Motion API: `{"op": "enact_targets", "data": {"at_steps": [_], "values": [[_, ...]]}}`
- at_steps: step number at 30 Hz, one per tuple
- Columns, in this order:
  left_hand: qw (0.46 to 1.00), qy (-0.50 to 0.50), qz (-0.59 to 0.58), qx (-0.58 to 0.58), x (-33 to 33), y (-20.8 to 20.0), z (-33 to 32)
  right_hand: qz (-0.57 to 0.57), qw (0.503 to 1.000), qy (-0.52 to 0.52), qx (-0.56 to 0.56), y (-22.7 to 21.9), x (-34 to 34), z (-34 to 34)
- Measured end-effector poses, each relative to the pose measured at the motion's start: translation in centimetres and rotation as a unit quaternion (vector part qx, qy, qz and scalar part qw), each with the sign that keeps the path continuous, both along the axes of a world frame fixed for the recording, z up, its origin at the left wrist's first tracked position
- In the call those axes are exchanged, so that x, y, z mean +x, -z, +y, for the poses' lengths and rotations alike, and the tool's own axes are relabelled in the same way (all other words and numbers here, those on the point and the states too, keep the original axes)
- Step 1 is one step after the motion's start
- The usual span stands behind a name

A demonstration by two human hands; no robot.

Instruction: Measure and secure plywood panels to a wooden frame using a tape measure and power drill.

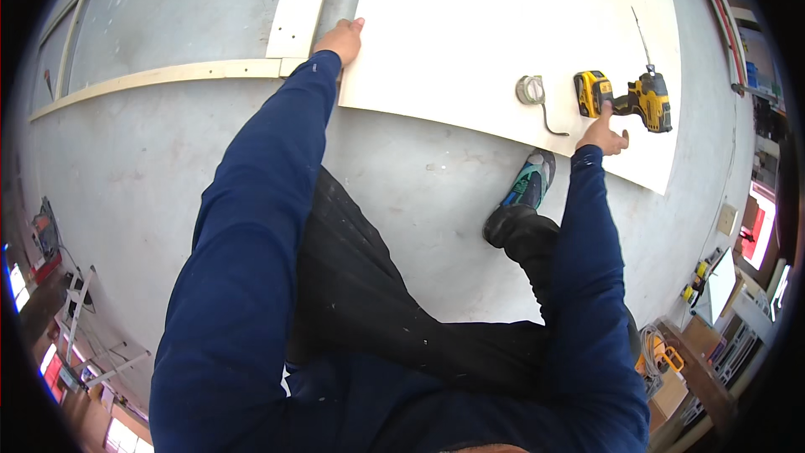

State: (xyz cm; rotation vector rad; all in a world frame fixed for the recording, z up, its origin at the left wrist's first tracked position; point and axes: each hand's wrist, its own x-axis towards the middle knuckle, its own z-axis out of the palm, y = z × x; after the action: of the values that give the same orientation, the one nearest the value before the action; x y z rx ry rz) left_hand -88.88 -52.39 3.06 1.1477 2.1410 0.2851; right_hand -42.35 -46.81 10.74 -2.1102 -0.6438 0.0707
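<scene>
A large pale board (470,25) lies in front of me. My left hand (342,39) is closed on its left edge, the thumb over the top and the other fingers partly hidden. My right hand (602,134) is over the board's near edge at the right, fingers apart. One finger reaches to a yellow and black cordless drill (651,102) lying on its side with a long thin bit, near its battery (593,94). I cannot tell whether they touch. Left of the drill, a tape measure (530,90) rests on the board with a short dark strip trailing from it.
A pale wooden frame (193,72) lies on the grey floor (411,176) at the left, beside the board. My shoe (532,178) is close to the board's near edge. Metal stands (80,298) are at far left. A coiled cable (652,352) and stacked goods fill the right side.
</scene>
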Motion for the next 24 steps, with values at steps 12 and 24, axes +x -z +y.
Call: {"op": "enact_targets", "data": {"at_steps": [12,24], "values": [[0.971,-0.142,-0.125,0.144,-2.8,-3.8,-2.0,0.336,0.813,-0.475,0.024,-0.6,9.6,6.6],[0.824,-0.457,-0.331,-0.049,15.5,-21.3,-13.1,0.061,0.741,-0.652,-0.149,-13.1,2.3,5.4]]}}
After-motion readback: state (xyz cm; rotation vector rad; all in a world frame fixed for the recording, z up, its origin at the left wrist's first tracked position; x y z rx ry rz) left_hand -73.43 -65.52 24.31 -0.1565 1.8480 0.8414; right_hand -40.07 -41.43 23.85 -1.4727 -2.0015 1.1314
